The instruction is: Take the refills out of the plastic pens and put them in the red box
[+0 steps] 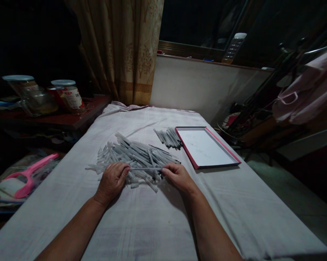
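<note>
Between my two hands a thin, pale pen (145,168) is stretched level, just above the near edge of a heap. My left hand (112,180) pinches its left end, and my right hand (179,176) pinches the other end. Behind and under it spreads the loose pile of clear pen barrels and dark-tipped pens (136,152). A neater row of pens with dark ends (168,137) lies beyond the pile, against the left side of a shallow box lid (209,148) with pink edges and a white inside.
A white cloth (141,232) covers the table. On a dark side table at left stand lidded jars (68,96); below it is a pink tape dispenser (30,177). A curtain (125,47) hangs behind, and a plastic bottle (234,49) stands on the windowsill.
</note>
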`<state>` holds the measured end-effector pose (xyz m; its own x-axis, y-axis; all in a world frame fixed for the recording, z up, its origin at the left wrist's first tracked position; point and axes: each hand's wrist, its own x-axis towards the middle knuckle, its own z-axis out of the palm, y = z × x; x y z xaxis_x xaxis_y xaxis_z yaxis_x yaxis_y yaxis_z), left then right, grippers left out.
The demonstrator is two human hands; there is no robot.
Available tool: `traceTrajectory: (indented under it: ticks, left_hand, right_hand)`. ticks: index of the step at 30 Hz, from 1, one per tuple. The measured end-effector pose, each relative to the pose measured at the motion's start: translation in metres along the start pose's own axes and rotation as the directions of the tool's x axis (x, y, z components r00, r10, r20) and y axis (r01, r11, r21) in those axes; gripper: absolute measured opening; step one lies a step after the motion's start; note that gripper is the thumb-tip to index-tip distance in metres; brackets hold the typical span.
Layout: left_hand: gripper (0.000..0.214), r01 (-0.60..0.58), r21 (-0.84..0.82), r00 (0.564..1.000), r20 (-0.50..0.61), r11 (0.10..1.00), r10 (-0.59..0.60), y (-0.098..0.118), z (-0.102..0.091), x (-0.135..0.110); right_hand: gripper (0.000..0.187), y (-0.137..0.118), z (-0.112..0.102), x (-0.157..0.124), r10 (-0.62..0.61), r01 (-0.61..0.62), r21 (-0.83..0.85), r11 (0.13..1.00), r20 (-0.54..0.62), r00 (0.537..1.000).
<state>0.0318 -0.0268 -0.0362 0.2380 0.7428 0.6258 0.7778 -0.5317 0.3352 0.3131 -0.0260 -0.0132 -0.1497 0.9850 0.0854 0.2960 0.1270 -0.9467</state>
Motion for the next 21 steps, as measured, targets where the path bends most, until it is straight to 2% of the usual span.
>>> traceTrajectory:
  ticks: [2, 5, 9, 11, 13, 17, 21]
  left_hand:
    - [0.04, 0.02, 0.001, 1.0, -0.004, 1.0, -0.02, -0.002, -0.001, 0.001]
    - [0.039, 0.076, 0.011, 0.996, -0.047, 0.997, -0.076, -0.011, -0.007, 0.004]
    - [0.034, 0.203, 0.03, 0.967, -0.163, 0.979, -0.196, -0.029, -0.021, 0.007]
    - [0.033, 0.263, 0.035, 0.945, -0.211, 0.964, -0.251, -0.035, -0.025, 0.007]
    - [0.033, 0.289, 0.032, 0.934, -0.226, 0.957, -0.275, -0.036, -0.025, 0.006]
    - [0.035, 0.248, 0.006, 0.954, -0.176, 0.969, -0.243, -0.025, -0.02, 0.006]
    - [0.038, 0.188, -0.026, 0.972, -0.136, 0.982, -0.19, -0.011, -0.016, 0.008]
  right_hand:
    - [0.026, -0.002, 0.002, 0.0, -0.008, 0.008, 0.019, 1.0, -0.018, 1.0]
    - [0.028, 0.002, -0.009, 0.004, -0.009, 0.012, 0.022, 1.0, -0.155, 0.988]
    - [0.032, 0.011, -0.027, 0.011, -0.012, 0.012, -0.002, 1.0, -0.427, 0.904]
    - [0.034, 0.014, -0.026, 0.013, -0.025, 0.008, -0.037, 0.999, -0.495, 0.869]
    - [0.033, 0.015, -0.017, 0.013, -0.05, 0.006, -0.088, 0.996, -0.502, 0.863]
    - [0.027, 0.012, 0.002, 0.009, -0.101, 0.004, -0.217, 0.976, -0.437, 0.894]
    - [0.022, 0.005, 0.004, 0.005, -0.128, -0.004, -0.317, 0.948, -0.392, 0.911]
